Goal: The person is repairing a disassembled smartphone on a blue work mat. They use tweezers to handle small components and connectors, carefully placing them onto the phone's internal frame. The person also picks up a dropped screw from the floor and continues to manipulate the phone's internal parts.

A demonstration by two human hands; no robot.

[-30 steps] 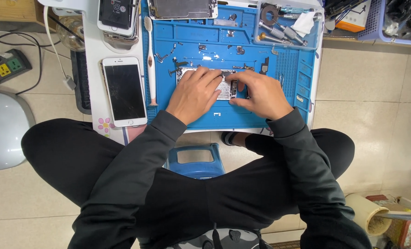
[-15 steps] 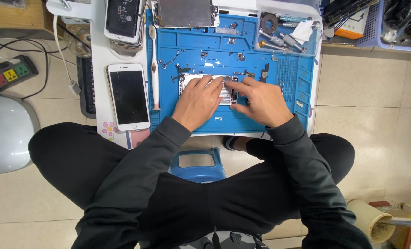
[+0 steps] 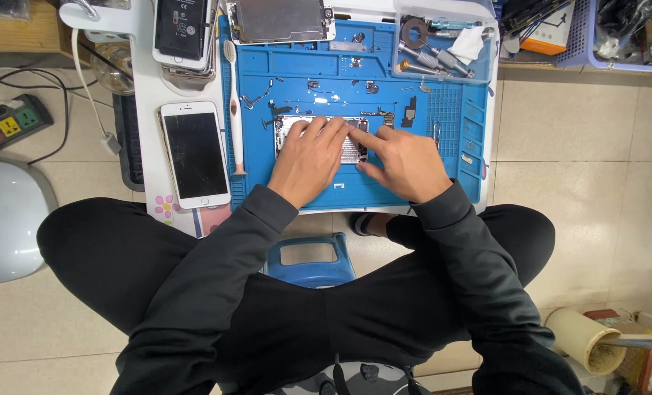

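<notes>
Both my hands rest on the opened phone body in the middle of the blue work mat.

I see my left hand (image 3: 308, 164) lying flat over the left part of the opened phone body (image 3: 351, 146), fingers spread and pressing down, its grip holding nothing closed. My right hand (image 3: 406, 162) touches the body's right edge with forefinger and thumb, a narrow pinch; I cannot tell whether anything small sits between them. The body lies on the blue work mat (image 3: 458, 175), among loose small metal parts. A white phone (image 3: 194, 155) with a cracked dark screen lies face up just left of the mat on the white surface (image 3: 144, 110). Screwdrivers (image 3: 432, 60) sit in the mat's upper right tray.
</notes>
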